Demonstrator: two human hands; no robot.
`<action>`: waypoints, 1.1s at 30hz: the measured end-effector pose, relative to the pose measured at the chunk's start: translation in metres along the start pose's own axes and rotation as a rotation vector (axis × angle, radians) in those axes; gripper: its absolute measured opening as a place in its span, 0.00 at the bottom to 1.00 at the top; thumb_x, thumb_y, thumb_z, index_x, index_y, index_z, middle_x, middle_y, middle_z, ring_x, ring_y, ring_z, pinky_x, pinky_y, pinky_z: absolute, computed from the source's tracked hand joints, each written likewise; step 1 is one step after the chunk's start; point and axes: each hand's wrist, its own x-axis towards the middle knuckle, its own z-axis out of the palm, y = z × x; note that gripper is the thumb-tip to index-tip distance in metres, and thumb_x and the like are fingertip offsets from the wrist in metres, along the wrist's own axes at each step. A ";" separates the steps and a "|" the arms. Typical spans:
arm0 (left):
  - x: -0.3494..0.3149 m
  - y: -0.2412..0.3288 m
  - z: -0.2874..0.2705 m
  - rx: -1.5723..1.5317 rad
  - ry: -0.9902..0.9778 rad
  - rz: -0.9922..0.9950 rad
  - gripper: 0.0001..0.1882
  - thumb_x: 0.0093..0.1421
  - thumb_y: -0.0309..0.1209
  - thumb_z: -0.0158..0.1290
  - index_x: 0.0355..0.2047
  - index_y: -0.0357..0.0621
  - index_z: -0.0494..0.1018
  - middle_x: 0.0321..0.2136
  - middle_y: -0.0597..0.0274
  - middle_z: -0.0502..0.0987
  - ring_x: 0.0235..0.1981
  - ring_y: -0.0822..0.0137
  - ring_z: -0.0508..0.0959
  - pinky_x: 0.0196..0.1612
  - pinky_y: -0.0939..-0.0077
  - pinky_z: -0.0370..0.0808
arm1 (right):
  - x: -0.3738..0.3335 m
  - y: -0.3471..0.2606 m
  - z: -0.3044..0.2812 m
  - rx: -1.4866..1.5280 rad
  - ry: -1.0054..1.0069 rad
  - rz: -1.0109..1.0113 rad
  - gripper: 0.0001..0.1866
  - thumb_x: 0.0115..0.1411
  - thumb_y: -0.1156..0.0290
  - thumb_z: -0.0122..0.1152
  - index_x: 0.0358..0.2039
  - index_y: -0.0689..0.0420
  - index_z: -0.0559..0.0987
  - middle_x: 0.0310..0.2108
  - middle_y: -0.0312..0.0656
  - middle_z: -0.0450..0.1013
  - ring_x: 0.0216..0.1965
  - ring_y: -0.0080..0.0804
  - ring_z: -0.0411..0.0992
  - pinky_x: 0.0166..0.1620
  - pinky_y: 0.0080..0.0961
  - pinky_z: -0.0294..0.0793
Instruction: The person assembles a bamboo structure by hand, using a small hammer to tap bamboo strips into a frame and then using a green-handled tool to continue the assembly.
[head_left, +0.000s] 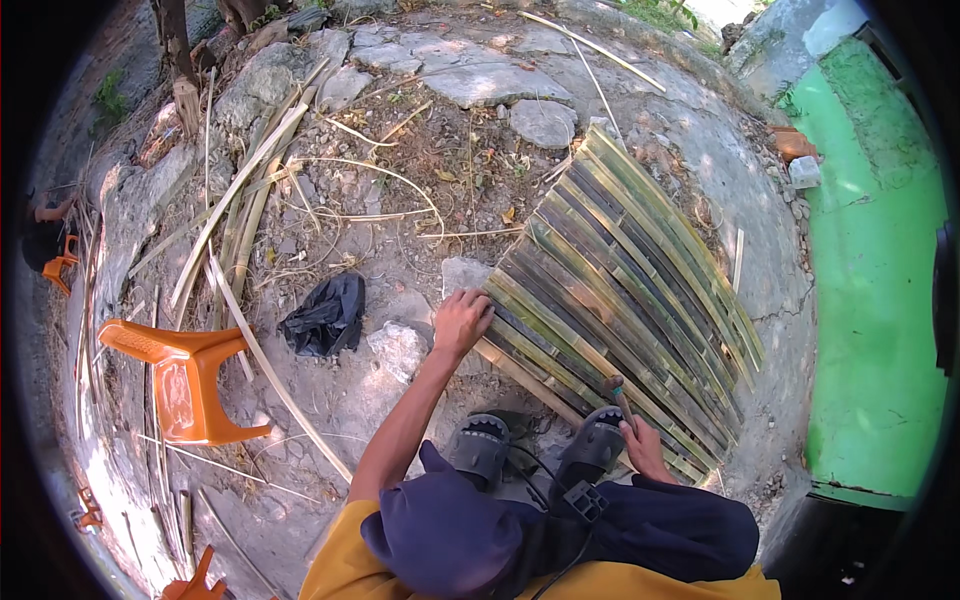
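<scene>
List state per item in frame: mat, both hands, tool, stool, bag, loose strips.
Bamboo mat: lying flat on the ground, partly woven.
Left hand: pressing on the mat's near corner.
Right hand: closed on a small tool.
Small tool: held, tip at the mat's edge.
Orange plastic stool: tipped on its side.
Black bag: crumpled on the ground.
Loose bamboo strips: scattered, unwoven.

Bare, sunlit ground [400,250] of packed dirt fills the scene, littered with dry leaves and loose cane strips. Flat grey stones [480,75] lie at twelve o'clock. An orange plastic chair [180,375] lies tipped at nine o'clock (a crumpled black bag [325,315] sits near it). A green painted wall [875,300] rises at three o'clock.
</scene>
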 end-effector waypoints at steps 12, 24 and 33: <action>0.004 0.001 0.000 0.094 -0.066 0.016 0.11 0.57 0.37 0.64 0.36 0.47 0.77 0.40 0.64 0.78 0.41 0.58 0.80 0.47 0.59 0.78 | -0.002 -0.005 -0.002 -0.011 -0.040 0.055 0.22 0.72 0.54 0.58 0.33 0.62 0.71 0.20 0.54 0.66 0.23 0.50 0.61 0.30 0.45 0.62; 0.002 0.001 -0.003 0.085 -0.079 -0.012 0.14 0.55 0.39 0.66 0.36 0.47 0.77 0.41 0.65 0.78 0.44 0.58 0.78 0.49 0.59 0.76 | -0.001 0.000 0.000 -0.018 -0.047 0.041 0.21 0.72 0.56 0.58 0.33 0.63 0.70 0.20 0.54 0.64 0.23 0.50 0.58 0.30 0.45 0.62; -0.026 0.008 -0.007 0.081 0.029 -0.019 0.21 0.59 0.40 0.65 0.52 0.50 0.78 0.59 0.59 0.73 0.61 0.53 0.71 0.62 0.54 0.67 | -0.002 -0.009 -0.002 -0.008 -0.067 0.087 0.20 0.70 0.56 0.59 0.37 0.63 0.73 0.22 0.55 0.66 0.24 0.47 0.60 0.32 0.44 0.64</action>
